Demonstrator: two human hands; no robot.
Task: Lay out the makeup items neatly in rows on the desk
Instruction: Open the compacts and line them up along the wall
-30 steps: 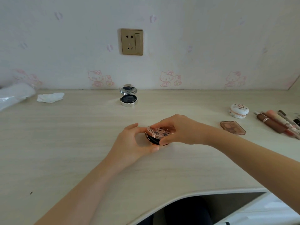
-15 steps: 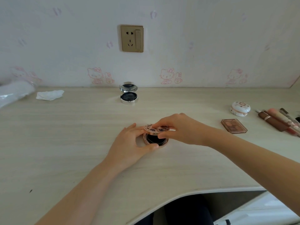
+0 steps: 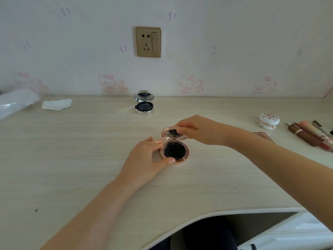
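A rose-gold round compact (image 3: 174, 150) lies open on the middle of the pale wooden desk (image 3: 72, 159), its black inside showing and its mirrored lid raised. My left hand (image 3: 147, 159) holds the base between thumb and fingers. My right hand (image 3: 198, 130) pinches the top edge of the lid. A silver compact (image 3: 144, 105) stands open near the wall. At the right lie a white floral case (image 3: 268, 120), a brown palette (image 3: 264, 135) partly hidden by my right forearm, and several lip and pencil sticks (image 3: 310, 134).
A crumpled white tissue (image 3: 56, 104) and a clear plastic bag (image 3: 16, 101) lie at the back left. A wall socket (image 3: 148, 42) sits above the desk. The desk's front edge curves in at the lower right.
The rose-gold compact went from held and almost closed to resting on the desk. My right hand swung its lid up until it stands open.
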